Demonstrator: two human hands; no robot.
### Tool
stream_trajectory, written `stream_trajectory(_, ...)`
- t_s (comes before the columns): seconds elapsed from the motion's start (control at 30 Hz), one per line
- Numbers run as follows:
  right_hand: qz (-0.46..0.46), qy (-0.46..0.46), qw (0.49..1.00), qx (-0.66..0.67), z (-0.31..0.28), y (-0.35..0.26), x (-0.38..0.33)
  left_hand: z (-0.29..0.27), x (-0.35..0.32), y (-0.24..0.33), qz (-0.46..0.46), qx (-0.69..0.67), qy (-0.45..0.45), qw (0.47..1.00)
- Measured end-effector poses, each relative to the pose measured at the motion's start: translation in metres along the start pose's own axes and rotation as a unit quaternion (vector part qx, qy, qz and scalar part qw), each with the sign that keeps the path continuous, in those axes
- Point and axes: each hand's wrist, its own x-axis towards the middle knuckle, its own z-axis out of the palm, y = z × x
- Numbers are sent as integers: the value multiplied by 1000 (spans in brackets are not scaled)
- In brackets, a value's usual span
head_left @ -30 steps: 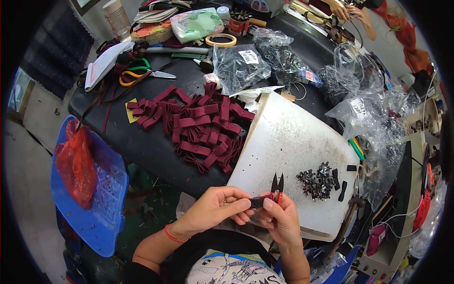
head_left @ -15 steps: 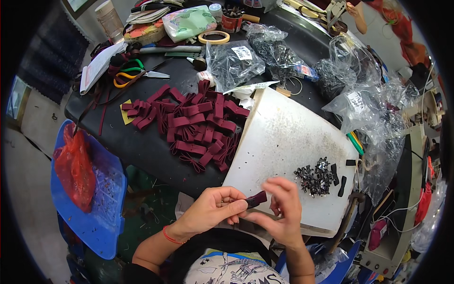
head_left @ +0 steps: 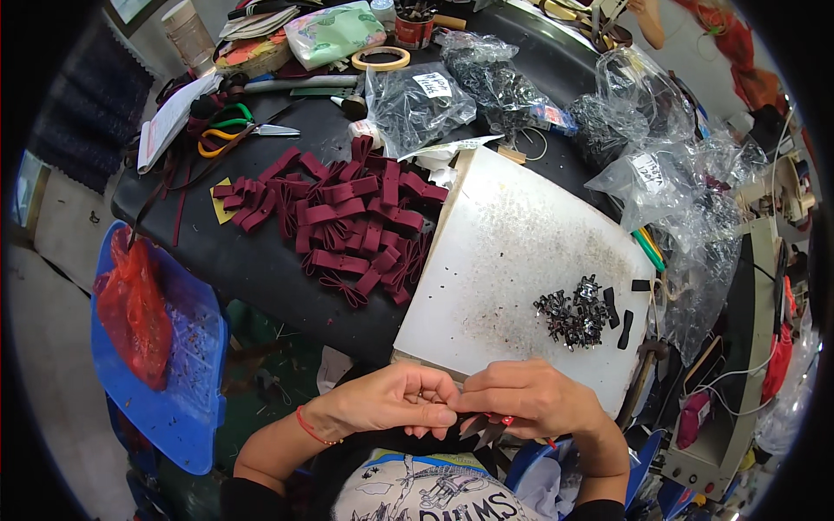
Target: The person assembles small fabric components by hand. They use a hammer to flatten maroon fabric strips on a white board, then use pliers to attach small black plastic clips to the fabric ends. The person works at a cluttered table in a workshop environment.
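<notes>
My left hand (head_left: 387,404) and my right hand (head_left: 534,399) meet fingertip to fingertip just below the near edge of a white work board (head_left: 512,234). The left fingers are pinched on a small dark red strip piece, which they almost fully hide. My right hand is closed on small pliers (head_left: 486,427) with red grips, whose jaws point down toward my chest. A heap of small black metal fittings (head_left: 573,317) lies on the board just beyond my right hand. A pile of folded dark red strips (head_left: 347,217) covers the black table to the left of the board.
Clear plastic bags of dark parts (head_left: 417,104) (head_left: 660,174) crowd the far and right side. Scissors with yellow-green handles (head_left: 234,130) and a tape roll (head_left: 380,58) lie at the back. A blue tray (head_left: 187,382) holding a red bag (head_left: 130,304) stands low at the left.
Both hands have drawn back toward my body, off the board. The pliers, upright a second ago, now point down under my right hand. The dark red piece is now hidden by my fingers.
</notes>
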Motion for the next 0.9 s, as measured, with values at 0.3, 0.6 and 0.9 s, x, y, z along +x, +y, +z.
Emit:
stream_trajectory(0.3, 284, 170, 922, 202, 14, 14, -18, 4, 7, -4, 80, -2, 76, 994)
stream_trajectory(0.6, 22, 165, 960, -225, 22, -9, -18, 7, 8, -9, 53, -126, 129, 982)
stream_trajectory(0.9, 116, 244, 853, -446, 54, -11, -10, 10, 17, -18, 209, 8, 268, 940)
